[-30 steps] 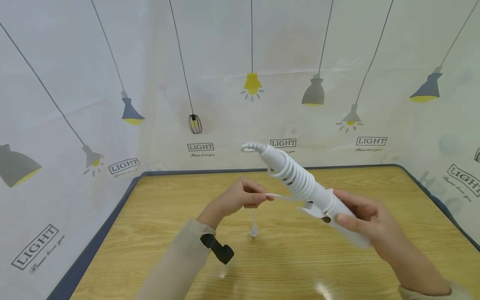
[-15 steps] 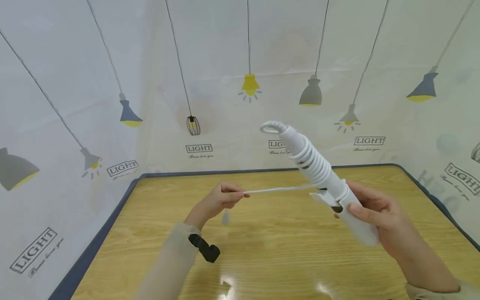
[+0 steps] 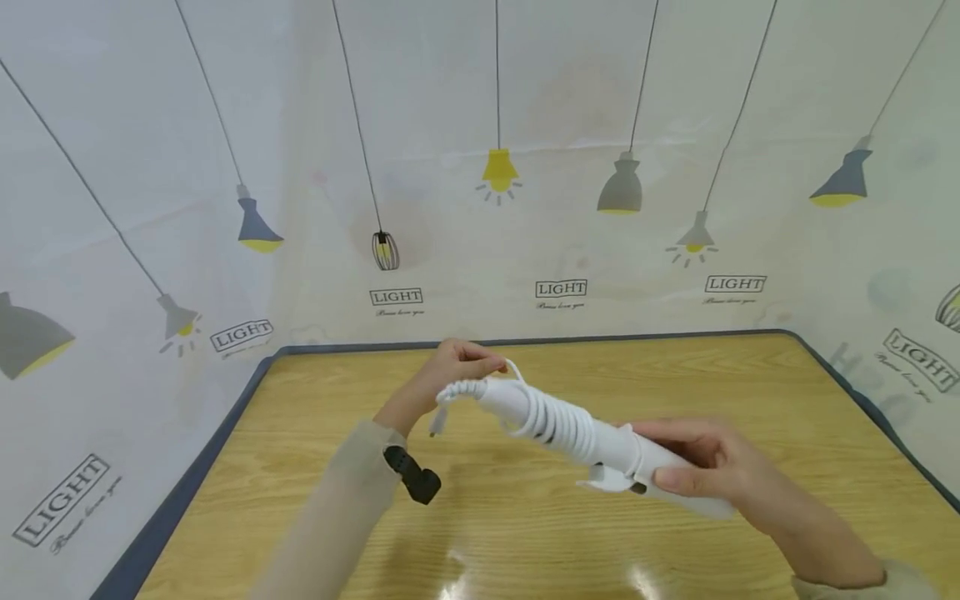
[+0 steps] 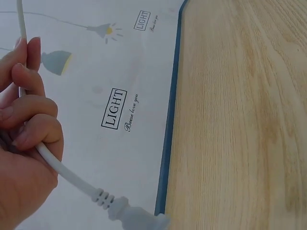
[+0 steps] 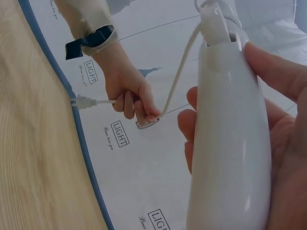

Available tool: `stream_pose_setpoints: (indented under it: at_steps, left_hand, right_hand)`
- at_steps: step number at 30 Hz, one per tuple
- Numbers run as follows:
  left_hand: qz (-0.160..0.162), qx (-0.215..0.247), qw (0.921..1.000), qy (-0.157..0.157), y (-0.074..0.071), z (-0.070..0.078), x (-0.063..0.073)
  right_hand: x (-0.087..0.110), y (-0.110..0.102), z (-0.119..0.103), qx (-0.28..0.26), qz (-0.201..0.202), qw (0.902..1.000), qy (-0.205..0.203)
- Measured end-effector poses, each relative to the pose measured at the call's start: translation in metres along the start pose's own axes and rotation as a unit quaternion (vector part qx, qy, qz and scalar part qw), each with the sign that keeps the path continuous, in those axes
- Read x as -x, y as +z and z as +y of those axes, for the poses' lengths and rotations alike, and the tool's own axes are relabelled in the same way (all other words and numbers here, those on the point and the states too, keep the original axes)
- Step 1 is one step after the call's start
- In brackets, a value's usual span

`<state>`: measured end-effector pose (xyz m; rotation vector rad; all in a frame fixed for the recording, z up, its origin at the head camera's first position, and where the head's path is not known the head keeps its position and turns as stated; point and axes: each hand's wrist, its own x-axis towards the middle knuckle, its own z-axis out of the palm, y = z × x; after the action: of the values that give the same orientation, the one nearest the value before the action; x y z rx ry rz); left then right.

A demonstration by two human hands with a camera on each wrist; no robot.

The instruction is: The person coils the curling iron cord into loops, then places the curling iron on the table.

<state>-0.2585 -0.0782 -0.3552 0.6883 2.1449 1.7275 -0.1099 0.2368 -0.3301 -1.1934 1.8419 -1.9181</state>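
A white curling iron [image 3: 613, 448] is held above the table by my right hand [image 3: 720, 468], fingers and thumb round its smooth, thick end [image 5: 230, 143]. Its white cord [image 3: 564, 427] is wound in several turns round the other half, and a small lever [image 3: 603, 478] sticks out near the middle. My left hand [image 3: 453, 367] pinches the loose stretch of cord beyond the coils, its other fingers curled over it in the left wrist view. The plug [image 4: 139, 218] dangles below that hand on a short tail of cord.
The wood-grain table [image 3: 300, 500] has a dark blue edge [image 3: 360, 344]. Pale sheets [image 3: 450, 125] printed with lamps and "LIGHT" signs rise behind it and at both sides. A black band [image 3: 412, 477] sits on the left sleeve.
The left hand pulled the cord taut leftward, then rose and went behind the iron's cord end. The right hand lowered the iron and tilted it flatter.
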Motion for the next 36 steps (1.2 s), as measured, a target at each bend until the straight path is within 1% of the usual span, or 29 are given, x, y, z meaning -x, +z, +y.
stream_pose_setpoints:
  at_steps: [3, 5, 6, 7, 10, 12, 13, 17, 21, 26, 28, 32, 36]
  left_hand:
    - [-0.015, -0.030, 0.9994, -0.001, -0.001, 0.002, 0.002]
    - [-0.018, -0.049, 0.9986, -0.001, -0.002, 0.003, 0.004]
    - [-0.018, -0.057, 0.9982, -0.001, -0.002, 0.002, 0.004]
    - [-0.018, -0.065, 0.9977, -0.003, -0.002, 0.002, 0.005]
    - [-0.015, -0.088, 0.9960, 0.000, -0.001, 0.003, 0.007]
    - [-0.015, -0.095, 0.9953, 0.001, -0.001, 0.003, 0.006]
    - [-0.015, -0.099, 0.9950, 0.001, -0.001, 0.005, 0.006]
    - [-0.018, -0.108, 0.9939, 0.016, 0.002, 0.013, 0.005]
    - [-0.026, -0.131, 0.9903, 0.037, 0.009, 0.028, 0.007]
    - [-0.053, -0.166, 0.9832, 0.056, 0.019, 0.050, 0.013]
    - [-0.061, -0.170, 0.9814, 0.064, 0.024, 0.058, 0.017]
    - [-0.066, -0.170, 0.9806, 0.072, 0.034, 0.072, 0.026]
    - [-0.067, -0.168, 0.9805, 0.075, 0.045, 0.084, 0.037]
  right_hand:
    - [0.002, -0.001, 0.003, 0.011, -0.031, 0.9995, -0.001]
    - [0.003, -0.002, 0.004, 0.035, -0.047, 0.9983, -0.002]
    - [0.004, -0.003, 0.005, 0.042, -0.052, 0.9977, 0.005]
    - [0.005, -0.004, 0.006, 0.044, -0.054, 0.9974, 0.021]
    - [0.009, -0.006, 0.012, 0.031, -0.067, 0.9953, 0.062]
    - [0.011, -0.008, 0.017, 0.004, -0.077, 0.9931, 0.089]
    - [0.012, -0.009, 0.020, -0.006, -0.083, 0.9921, 0.094]
    - [0.014, -0.012, 0.030, -0.008, -0.098, 0.9893, 0.108]
    - [0.017, -0.012, 0.037, 0.020, -0.090, 0.9860, 0.138]
    - [0.017, -0.011, 0.045, 0.089, -0.069, 0.9801, 0.164]
    - [0.017, -0.011, 0.048, 0.104, -0.061, 0.9771, 0.175]
    - [0.017, -0.012, 0.051, 0.123, -0.039, 0.9721, 0.196]
    - [0.016, -0.013, 0.052, 0.153, 0.001, 0.9654, 0.211]
